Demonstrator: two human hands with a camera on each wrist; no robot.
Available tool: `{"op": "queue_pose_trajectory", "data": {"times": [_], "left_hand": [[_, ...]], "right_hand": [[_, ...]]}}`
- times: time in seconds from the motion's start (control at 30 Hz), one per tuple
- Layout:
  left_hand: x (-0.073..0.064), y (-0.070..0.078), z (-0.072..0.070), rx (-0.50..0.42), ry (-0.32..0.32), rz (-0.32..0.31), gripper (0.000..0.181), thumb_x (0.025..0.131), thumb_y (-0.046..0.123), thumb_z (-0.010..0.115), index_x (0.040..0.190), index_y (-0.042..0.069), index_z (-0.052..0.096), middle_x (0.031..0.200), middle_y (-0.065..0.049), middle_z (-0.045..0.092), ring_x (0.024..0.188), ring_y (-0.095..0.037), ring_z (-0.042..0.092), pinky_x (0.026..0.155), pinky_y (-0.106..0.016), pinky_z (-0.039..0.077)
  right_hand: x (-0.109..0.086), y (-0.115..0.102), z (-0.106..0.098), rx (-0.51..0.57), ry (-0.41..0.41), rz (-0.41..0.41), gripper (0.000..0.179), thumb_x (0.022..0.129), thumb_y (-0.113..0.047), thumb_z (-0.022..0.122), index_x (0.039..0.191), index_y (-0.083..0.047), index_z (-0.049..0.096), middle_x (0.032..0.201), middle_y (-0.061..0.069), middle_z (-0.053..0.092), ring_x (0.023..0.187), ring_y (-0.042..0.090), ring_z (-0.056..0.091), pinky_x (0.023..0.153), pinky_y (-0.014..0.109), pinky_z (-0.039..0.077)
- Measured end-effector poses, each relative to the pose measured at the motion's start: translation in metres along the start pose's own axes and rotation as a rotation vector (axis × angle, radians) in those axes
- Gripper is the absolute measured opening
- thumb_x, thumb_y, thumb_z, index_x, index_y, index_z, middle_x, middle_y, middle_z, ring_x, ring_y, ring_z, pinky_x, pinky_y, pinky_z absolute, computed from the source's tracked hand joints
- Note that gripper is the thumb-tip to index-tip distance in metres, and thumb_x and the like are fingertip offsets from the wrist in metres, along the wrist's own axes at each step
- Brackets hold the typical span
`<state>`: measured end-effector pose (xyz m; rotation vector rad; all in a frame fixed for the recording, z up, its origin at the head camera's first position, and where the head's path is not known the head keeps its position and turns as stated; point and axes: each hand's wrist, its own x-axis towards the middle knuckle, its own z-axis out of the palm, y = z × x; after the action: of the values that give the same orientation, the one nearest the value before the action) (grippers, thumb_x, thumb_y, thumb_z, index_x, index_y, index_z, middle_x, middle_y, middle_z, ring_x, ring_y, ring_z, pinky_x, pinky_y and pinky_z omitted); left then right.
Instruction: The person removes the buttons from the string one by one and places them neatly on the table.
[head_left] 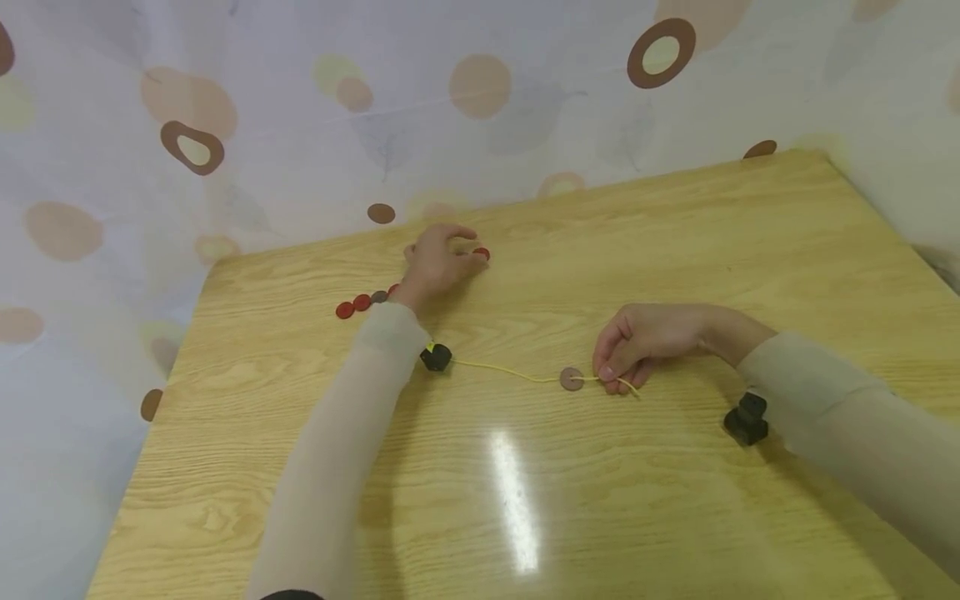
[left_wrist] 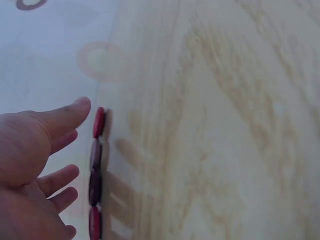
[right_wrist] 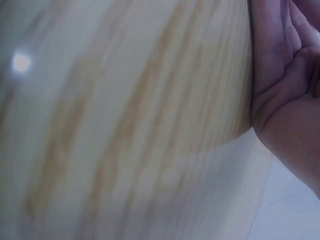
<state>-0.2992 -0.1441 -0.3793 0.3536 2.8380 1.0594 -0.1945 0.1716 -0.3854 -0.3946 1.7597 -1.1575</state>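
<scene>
My left hand [head_left: 442, 262] reaches over a row of small round discs, its fingers loosely spread. Its thumb is right by the red disc [head_left: 482, 253] at the row's right end. In the left wrist view the fingers and thumb stand beside the red end disc [left_wrist: 99, 122], a purplish disc [left_wrist: 96, 154] and a dark disc [left_wrist: 95, 187]. My right hand [head_left: 648, 342] pinches a yellow string [head_left: 502, 368] near its free end. A brownish disc [head_left: 572, 379] is threaded on the string just left of those fingertips. The right wrist view shows only part of this hand [right_wrist: 287, 85].
The discs' left end, with red discs [head_left: 345, 310] and a grey one [head_left: 379, 297], shows beside my left wrist. Black wrist cameras hang at the left cuff [head_left: 390, 333] and right cuff [head_left: 787, 375]. A patterned cloth [head_left: 300, 150] borders the wooden table [head_left: 600, 500].
</scene>
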Motion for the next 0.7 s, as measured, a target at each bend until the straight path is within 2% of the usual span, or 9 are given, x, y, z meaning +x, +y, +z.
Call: {"op": "queue_pose_trajectory", "data": {"times": [0.07, 0.13, 0.23, 0.3, 0.4, 0.53, 0.7], "left_hand": [[-0.005, 0.003, -0.002, -0.074, 0.019, -0.006, 0.049, 0.092, 0.036, 0.075, 0.134, 0.014, 0.063, 0.145, -0.003, 0.053, 0.137, -0.025, 0.043, 0.113, -0.055, 0.014], [-0.013, 0.007, -0.003, -0.156, 0.026, 0.002, 0.052, 0.094, 0.037, 0.073, 0.137, 0.012, 0.06, 0.15, -0.004, 0.045, 0.139, -0.027, 0.037, 0.113, -0.052, 0.024], [-0.031, 0.017, 0.003, -0.275, 0.012, 0.034, 0.053, 0.096, 0.035, 0.07, 0.141, 0.011, 0.057, 0.146, -0.006, 0.047, 0.131, -0.025, 0.044, 0.103, -0.043, 0.042], [-0.046, 0.025, 0.011, -0.304, -0.027, 0.084, 0.052, 0.097, 0.033, 0.069, 0.142, 0.01, 0.055, 0.139, -0.009, 0.052, 0.118, -0.024, 0.052, 0.093, -0.039, 0.048], [-0.071, 0.037, 0.027, -0.31, -0.127, 0.143, 0.053, 0.096, 0.031, 0.07, 0.143, 0.01, 0.055, 0.13, -0.01, 0.057, 0.105, -0.021, 0.057, 0.087, -0.035, 0.05], [-0.101, 0.054, 0.049, -0.273, -0.268, 0.202, 0.059, 0.092, 0.031, 0.076, 0.144, 0.012, 0.055, 0.124, -0.006, 0.059, 0.096, -0.017, 0.059, 0.08, -0.03, 0.051], [-0.121, 0.07, 0.065, -0.138, -0.363, 0.259, 0.06, 0.087, 0.033, 0.081, 0.139, 0.012, 0.06, 0.114, 0.001, 0.059, 0.093, -0.013, 0.054, 0.079, -0.025, 0.047]], "right_hand": [[0.0, 0.0, -0.001, -0.006, 0.0, 0.001, 0.016, 0.091, -0.01, 0.073, 0.1, 0.004, 0.072, 0.087, 0.013, 0.072, 0.08, 0.016, 0.067, 0.072, 0.03, 0.057], [0.0, 0.001, -0.001, -0.017, 0.002, -0.004, 0.016, 0.091, -0.011, 0.073, 0.099, 0.003, 0.073, 0.087, 0.013, 0.072, 0.08, 0.016, 0.067, 0.073, 0.031, 0.057], [-0.002, 0.004, -0.002, -0.039, 0.001, -0.016, 0.016, 0.091, -0.012, 0.073, 0.099, 0.002, 0.073, 0.087, 0.013, 0.072, 0.081, 0.016, 0.067, 0.073, 0.031, 0.057], [-0.004, 0.005, -0.003, -0.048, -0.001, -0.023, 0.017, 0.092, -0.012, 0.073, 0.1, 0.002, 0.072, 0.087, 0.013, 0.072, 0.081, 0.017, 0.067, 0.074, 0.031, 0.057], [-0.008, 0.006, -0.004, -0.053, -0.01, -0.028, 0.017, 0.093, -0.012, 0.072, 0.1, 0.003, 0.072, 0.088, 0.013, 0.071, 0.081, 0.017, 0.067, 0.073, 0.031, 0.057], [-0.012, 0.006, -0.005, -0.058, -0.023, -0.037, 0.018, 0.093, -0.013, 0.071, 0.1, 0.004, 0.072, 0.088, 0.013, 0.071, 0.081, 0.016, 0.067, 0.073, 0.031, 0.057], [-0.012, 0.006, -0.006, -0.062, -0.029, -0.037, 0.017, 0.094, -0.012, 0.07, 0.101, 0.004, 0.072, 0.088, 0.012, 0.071, 0.08, 0.015, 0.067, 0.073, 0.031, 0.057]]}}
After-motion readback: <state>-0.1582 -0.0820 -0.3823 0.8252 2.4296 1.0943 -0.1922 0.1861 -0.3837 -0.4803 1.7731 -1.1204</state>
